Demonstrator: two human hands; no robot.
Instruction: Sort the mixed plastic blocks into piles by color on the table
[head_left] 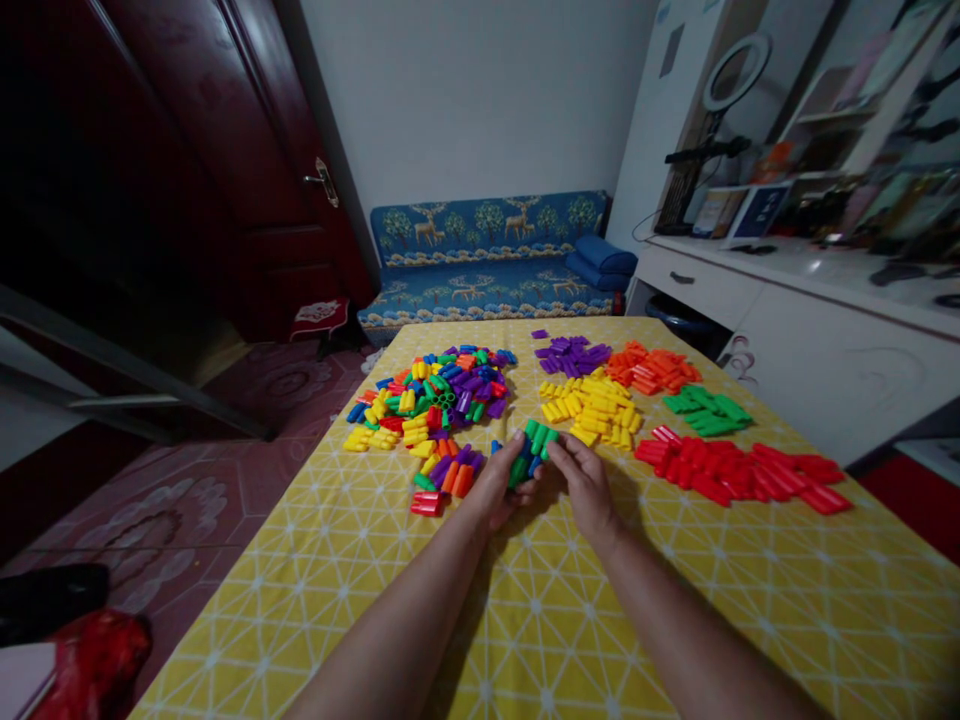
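Both my hands meet over the middle of the table, around a small cluster of tube-shaped plastic building pieces. My left hand (504, 482) is closed on several green and blue pieces (519, 470), its thumb along the near-left side. With thumb and fingers, my right hand (589, 485) pinches a green piece (541, 436) at the cluster's upper right. My fingers partly cover the pieces, so how they fit together cannot be made out. Left of my hands lies a mixed pile (442, 395) in many colours, with a red piece (427, 503) at its near end.
Single-colour piles lie to the right: yellow (596, 405), purple (571, 356), orange (651, 368), green (706, 410) and red (739, 470). A yellow patterned cloth (360, 600) covers the table. Beyond it stands a blue sofa (480, 285); a white cabinet (817, 350) is at right.
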